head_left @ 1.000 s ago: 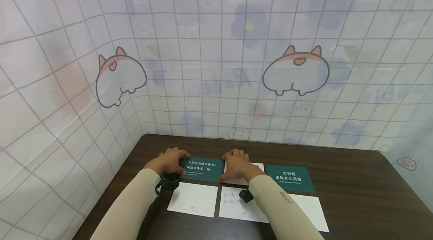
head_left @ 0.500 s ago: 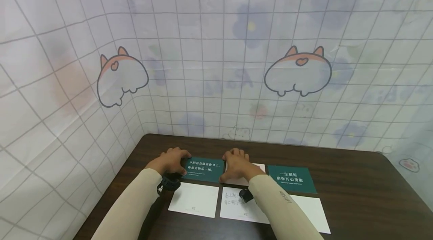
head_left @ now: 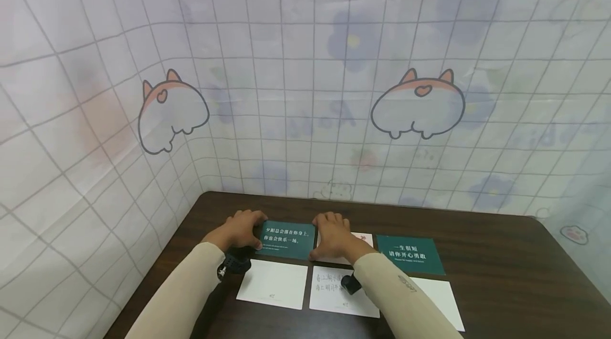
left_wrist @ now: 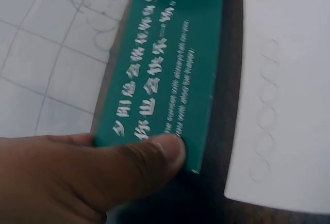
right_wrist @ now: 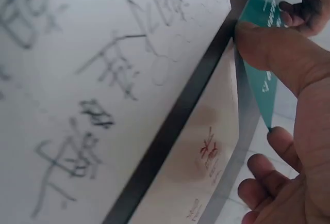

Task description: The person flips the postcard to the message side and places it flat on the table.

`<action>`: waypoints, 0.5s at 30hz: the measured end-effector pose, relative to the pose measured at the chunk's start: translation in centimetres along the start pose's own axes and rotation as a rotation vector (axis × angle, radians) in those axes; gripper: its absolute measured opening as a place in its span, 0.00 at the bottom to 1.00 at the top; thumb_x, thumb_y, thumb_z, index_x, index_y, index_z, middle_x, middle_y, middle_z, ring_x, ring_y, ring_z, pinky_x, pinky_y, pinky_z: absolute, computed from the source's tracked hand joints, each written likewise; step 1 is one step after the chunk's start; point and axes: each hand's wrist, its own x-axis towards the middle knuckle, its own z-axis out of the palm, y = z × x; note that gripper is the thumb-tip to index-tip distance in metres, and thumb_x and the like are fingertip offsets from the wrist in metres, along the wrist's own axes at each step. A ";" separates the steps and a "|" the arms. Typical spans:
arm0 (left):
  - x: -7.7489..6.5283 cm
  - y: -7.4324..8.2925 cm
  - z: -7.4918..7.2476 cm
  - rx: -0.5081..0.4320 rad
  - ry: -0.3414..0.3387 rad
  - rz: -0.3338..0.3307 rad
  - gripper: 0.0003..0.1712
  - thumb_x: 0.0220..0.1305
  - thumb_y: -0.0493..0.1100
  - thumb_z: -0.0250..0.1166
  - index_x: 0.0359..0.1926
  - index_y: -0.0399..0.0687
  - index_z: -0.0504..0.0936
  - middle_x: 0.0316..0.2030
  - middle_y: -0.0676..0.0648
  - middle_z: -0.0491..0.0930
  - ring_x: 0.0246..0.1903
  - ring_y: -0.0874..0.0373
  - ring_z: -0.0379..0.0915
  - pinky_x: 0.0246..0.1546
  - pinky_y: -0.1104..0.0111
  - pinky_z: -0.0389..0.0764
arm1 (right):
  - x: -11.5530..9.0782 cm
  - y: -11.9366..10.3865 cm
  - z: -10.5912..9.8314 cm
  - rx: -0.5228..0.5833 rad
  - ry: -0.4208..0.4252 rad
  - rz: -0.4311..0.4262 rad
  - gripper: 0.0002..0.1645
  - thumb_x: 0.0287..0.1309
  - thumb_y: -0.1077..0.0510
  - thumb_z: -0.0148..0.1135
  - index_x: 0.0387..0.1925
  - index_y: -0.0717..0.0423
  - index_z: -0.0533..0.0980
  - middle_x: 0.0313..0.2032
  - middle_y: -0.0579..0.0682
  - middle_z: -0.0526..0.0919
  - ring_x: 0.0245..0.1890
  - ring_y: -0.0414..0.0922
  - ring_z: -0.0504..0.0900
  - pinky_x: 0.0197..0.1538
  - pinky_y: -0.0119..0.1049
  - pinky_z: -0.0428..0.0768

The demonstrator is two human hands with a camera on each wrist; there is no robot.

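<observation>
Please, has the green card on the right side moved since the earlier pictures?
No. In the head view, the right green card keeps its place against the far edge of the table; the whole view shifted slightly.

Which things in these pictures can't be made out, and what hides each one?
Head view: much of the red-print card, behind the right hand.
Head view: part of the rightmost white card, under the right sleeve.
Left wrist view: small print on the held green card, blurred.
Right wrist view: the handwritten card, cut off by the left edge; the left hand, cropped at top right.
</observation>
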 end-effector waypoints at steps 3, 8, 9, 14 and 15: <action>0.1 -0.2 0.2 -0.023 0.032 0.013 0.42 0.46 0.44 0.85 0.63 0.49 0.77 0.51 0.46 0.81 0.51 0.46 0.69 0.57 0.44 0.66 | 0.0 0.2 0.2 -0.018 0.019 -0.013 0.51 0.36 0.40 0.84 0.61 0.54 0.70 0.57 0.53 0.73 0.59 0.55 0.67 0.62 0.54 0.61; 0.3 -0.7 0.5 -0.072 0.063 0.018 0.43 0.45 0.43 0.85 0.63 0.50 0.77 0.42 0.55 0.81 0.50 0.48 0.69 0.57 0.46 0.65 | 0.1 0.3 0.2 0.009 0.039 -0.020 0.52 0.37 0.41 0.84 0.63 0.55 0.70 0.56 0.51 0.77 0.58 0.53 0.70 0.60 0.52 0.62; 0.3 -0.8 0.5 -0.082 0.066 0.019 0.43 0.45 0.42 0.85 0.63 0.50 0.77 0.39 0.57 0.81 0.50 0.49 0.68 0.57 0.46 0.64 | 0.1 0.2 0.2 0.019 0.039 -0.021 0.52 0.38 0.42 0.84 0.63 0.55 0.70 0.56 0.50 0.78 0.59 0.54 0.70 0.60 0.52 0.62; 0.4 -1.2 0.5 -0.133 0.080 0.046 0.43 0.45 0.40 0.85 0.63 0.47 0.76 0.31 0.60 0.78 0.44 0.52 0.71 0.62 0.43 0.60 | 0.1 0.0 0.1 0.085 0.039 -0.009 0.53 0.39 0.44 0.85 0.64 0.56 0.69 0.47 0.45 0.79 0.55 0.51 0.71 0.59 0.50 0.62; 0.4 -1.2 0.5 -0.143 0.080 0.051 0.43 0.45 0.39 0.85 0.63 0.46 0.75 0.30 0.60 0.78 0.42 0.53 0.71 0.62 0.42 0.60 | 0.1 -0.1 0.1 0.098 0.039 -0.003 0.53 0.39 0.45 0.85 0.64 0.56 0.68 0.45 0.44 0.78 0.53 0.50 0.72 0.58 0.49 0.62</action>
